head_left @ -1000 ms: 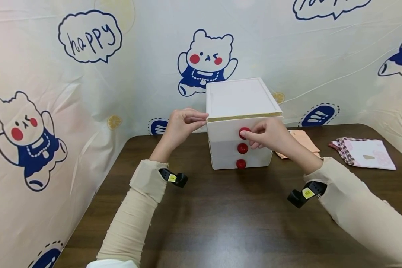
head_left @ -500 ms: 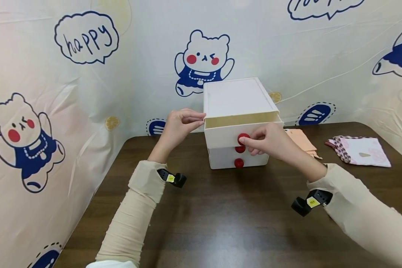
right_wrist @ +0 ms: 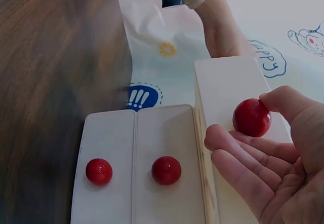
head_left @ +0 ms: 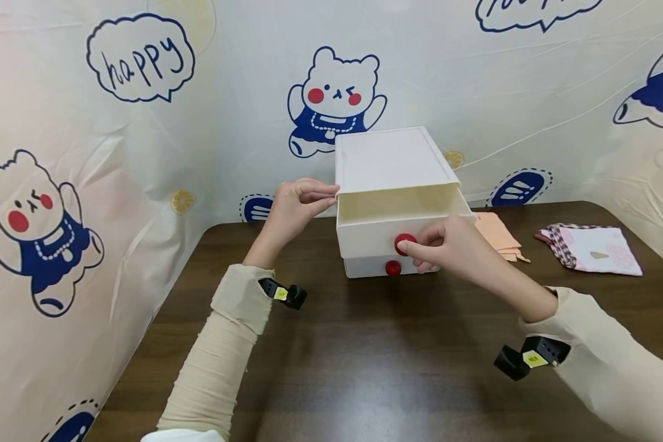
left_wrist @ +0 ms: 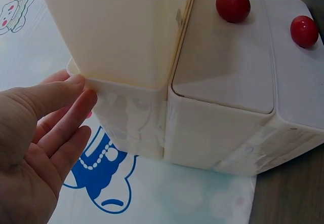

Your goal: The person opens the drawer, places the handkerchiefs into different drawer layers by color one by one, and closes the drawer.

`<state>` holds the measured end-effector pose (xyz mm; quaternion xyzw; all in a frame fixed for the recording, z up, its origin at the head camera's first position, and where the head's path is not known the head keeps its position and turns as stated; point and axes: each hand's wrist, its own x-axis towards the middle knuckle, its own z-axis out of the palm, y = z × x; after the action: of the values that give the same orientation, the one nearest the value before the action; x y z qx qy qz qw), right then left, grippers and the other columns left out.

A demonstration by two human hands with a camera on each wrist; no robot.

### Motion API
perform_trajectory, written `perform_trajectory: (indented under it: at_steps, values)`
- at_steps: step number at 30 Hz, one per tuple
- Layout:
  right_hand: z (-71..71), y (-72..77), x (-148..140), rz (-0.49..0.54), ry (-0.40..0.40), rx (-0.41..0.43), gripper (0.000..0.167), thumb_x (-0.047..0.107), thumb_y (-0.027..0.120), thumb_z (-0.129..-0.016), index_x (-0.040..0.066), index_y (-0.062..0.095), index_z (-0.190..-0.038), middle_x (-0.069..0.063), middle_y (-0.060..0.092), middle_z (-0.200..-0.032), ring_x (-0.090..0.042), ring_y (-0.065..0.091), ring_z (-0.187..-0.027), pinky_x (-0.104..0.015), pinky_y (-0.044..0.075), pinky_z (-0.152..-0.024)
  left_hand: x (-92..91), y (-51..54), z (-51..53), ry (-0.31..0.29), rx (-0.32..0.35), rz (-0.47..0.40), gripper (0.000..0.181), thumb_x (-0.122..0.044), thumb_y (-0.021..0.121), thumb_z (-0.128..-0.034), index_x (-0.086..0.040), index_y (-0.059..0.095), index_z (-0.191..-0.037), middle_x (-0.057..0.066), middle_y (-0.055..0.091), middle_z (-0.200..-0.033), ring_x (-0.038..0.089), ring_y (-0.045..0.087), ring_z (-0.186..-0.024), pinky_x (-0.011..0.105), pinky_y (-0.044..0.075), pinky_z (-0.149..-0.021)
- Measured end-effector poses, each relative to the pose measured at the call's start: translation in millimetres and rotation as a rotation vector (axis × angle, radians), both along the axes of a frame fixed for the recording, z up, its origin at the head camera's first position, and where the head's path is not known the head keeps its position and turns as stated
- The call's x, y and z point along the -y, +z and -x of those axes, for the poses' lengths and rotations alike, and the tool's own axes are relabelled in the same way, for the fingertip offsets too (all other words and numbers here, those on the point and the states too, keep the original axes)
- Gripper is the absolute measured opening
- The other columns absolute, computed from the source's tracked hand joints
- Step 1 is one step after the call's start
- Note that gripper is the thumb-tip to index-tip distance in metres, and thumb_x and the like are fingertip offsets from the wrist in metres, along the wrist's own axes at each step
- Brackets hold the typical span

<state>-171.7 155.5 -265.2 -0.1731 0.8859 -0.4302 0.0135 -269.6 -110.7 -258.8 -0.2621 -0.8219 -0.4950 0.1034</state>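
A white cabinet point(head_left: 392, 156) with three stacked drawers stands near the table's back edge. Its top drawer point(head_left: 364, 240) is pulled partway out, and the visible part of its inside shows nothing. My right hand point(head_left: 454, 247) pinches that drawer's red round knob point(right_wrist: 252, 117) between thumb and fingers. At the cabinet's upper front left corner, my left hand point(head_left: 298, 207) pinches the edge with thumb and index finger; the other fingers lie beside the side wall in the left wrist view. The two lower drawers, with red knobs point(right_wrist: 166, 171), are closed.
A folded peach cloth point(head_left: 500, 236) lies right of the cabinet, partly behind the right hand. Farther right is a folded white and pink cloth point(head_left: 602, 250) with a checkered edge. A printed curtain point(head_left: 243, 92) hangs behind the brown table point(head_left: 331, 362).
The top drawer has slid out toward me, from a narrow gap to a wide opening, with my right hand drawing back on its knob. My left hand has stayed at the cabinet corner.
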Motion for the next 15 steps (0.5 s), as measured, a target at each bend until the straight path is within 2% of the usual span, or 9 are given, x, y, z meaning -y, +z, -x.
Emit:
perform_trajectory:
  at_steps: [15]
  values:
    - [-26.8, 4.3, 1, -0.05, 0.015, 0.037, 0.031, 0.037, 0.065, -0.085, 0.008, 0.071, -0.077, 0.0, 0.067, -0.069, -0.012, 0.064, -0.059, -0.03, 0.053, -0.058, -0.5, 0.3, -1.4, 0.001, -0.012, -0.001, 0.023, -0.004, 0.07, -0.0797, -0.005, 0.07, -0.103, 0.007, 0.065, -0.099, 0.017, 0.064, -0.088, 0.025, 0.053, -0.076]
